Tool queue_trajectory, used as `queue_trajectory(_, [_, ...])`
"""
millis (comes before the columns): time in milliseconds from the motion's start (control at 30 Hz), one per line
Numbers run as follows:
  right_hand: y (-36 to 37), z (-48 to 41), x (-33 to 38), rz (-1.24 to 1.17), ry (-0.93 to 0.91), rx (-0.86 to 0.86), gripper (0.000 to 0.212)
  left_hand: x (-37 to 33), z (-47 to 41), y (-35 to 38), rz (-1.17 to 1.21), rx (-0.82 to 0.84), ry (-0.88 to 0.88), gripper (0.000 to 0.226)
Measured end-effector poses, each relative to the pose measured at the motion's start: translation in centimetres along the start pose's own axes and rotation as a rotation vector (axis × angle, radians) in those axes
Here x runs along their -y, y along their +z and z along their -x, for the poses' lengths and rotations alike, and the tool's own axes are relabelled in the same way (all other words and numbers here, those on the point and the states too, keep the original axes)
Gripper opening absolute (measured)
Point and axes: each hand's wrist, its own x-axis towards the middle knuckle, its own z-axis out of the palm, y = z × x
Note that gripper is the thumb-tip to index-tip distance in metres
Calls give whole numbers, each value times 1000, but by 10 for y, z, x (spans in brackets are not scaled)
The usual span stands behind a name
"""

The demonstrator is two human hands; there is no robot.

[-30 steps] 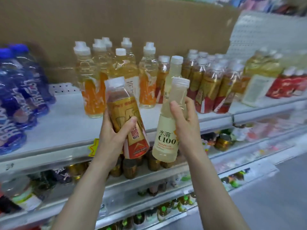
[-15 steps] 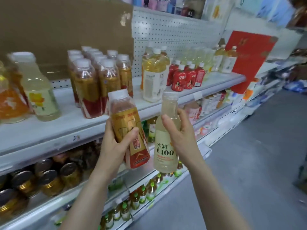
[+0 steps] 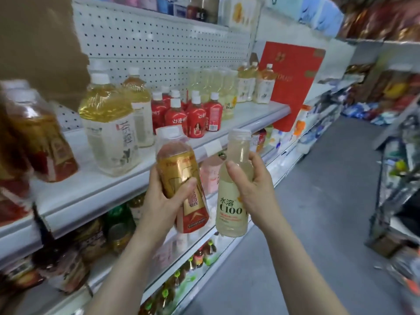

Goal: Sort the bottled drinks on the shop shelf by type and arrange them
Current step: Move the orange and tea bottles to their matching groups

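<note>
My left hand (image 3: 161, 201) grips a gold-and-red labelled bottle (image 3: 179, 176) with a white cap, held in front of the shelf edge. My right hand (image 3: 252, 189) holds a pale yellow C100 bottle (image 3: 231, 201) by its neck, just to the right of the first. Both bottles are upright, slightly tilted, close together. On the white shelf (image 3: 95, 189) stand large yellow tea bottles (image 3: 109, 123), small red bottles (image 3: 195, 117), pale yellow C100 bottles (image 3: 218, 87) further back, and amber bottles with red labels (image 3: 38, 137) at the left, blurred.
A red box (image 3: 293, 83) leans at the shelf's far end. Lower shelves (image 3: 159, 264) hold cans and small bottles. The grey aisle floor (image 3: 306, 223) runs to the right, with a rack of goods (image 3: 400, 178) at the right edge. Pegboard backs the shelf.
The view has swung further right along the shelf; the orange and blue bottles have left the view. Both hands keep the same bottles, held in the same way.
</note>
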Motion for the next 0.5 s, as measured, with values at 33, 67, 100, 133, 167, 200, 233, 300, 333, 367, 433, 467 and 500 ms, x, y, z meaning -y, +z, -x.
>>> queue_trajectory(33, [-8, -18, -7, 7, -4, -13, 33, 6, -16, 12, 5, 4, -2, 66])
queue_trajectory(67, [-15, -37, -13, 8, -12, -31, 31, 11, -33, 23, 16, 9, -4, 62])
queue_trajectory(100, [-23, -57, -19, 6, -20, -51, 26, 16, -51, 34, 28, 18, -2, 58])
queue_trajectory(133, [-30, -77, -26, 7, -24, -65, 22, 21, -68, 44, 44, 26, -3, 56])
queue_trajectory(167, [-37, -95, -33, 10, -28, -71, 19, 24, -83, 55, 56, 32, -3, 56])
queue_trajectory(200, [-43, -113, -37, 13, -37, -78, 19, 27, -98, 64, 63, 34, 0, 56])
queue_trajectory(233, [-48, -130, -41, 20, -54, -88, 19, 29, -114, 72, 59, 34, 7, 57])
queue_trajectory(300, [-58, -166, -48, 38, -77, -107, 19, 33, -144, 88, 63, 30, 25, 58])
queue_trajectory(333, [-62, -184, -52, 39, -85, -106, 18, 36, -156, 94, 68, 18, 31, 60])
queue_trajectory(367, [-66, -200, -56, 44, -97, -104, 19, 38, -167, 100, 71, 5, 34, 63])
queue_trajectory(433, [-71, -234, -62, 63, -128, -92, 24, 40, -186, 110, 51, -23, 40, 70])
queue_trajectory(467, [-73, -251, -65, 67, -138, -85, 26, 41, -195, 114, 28, -37, 52, 71])
queue_trajectory(500, [-74, -269, -67, 65, -152, -73, 27, 41, -204, 119, 5, -55, 64, 71])
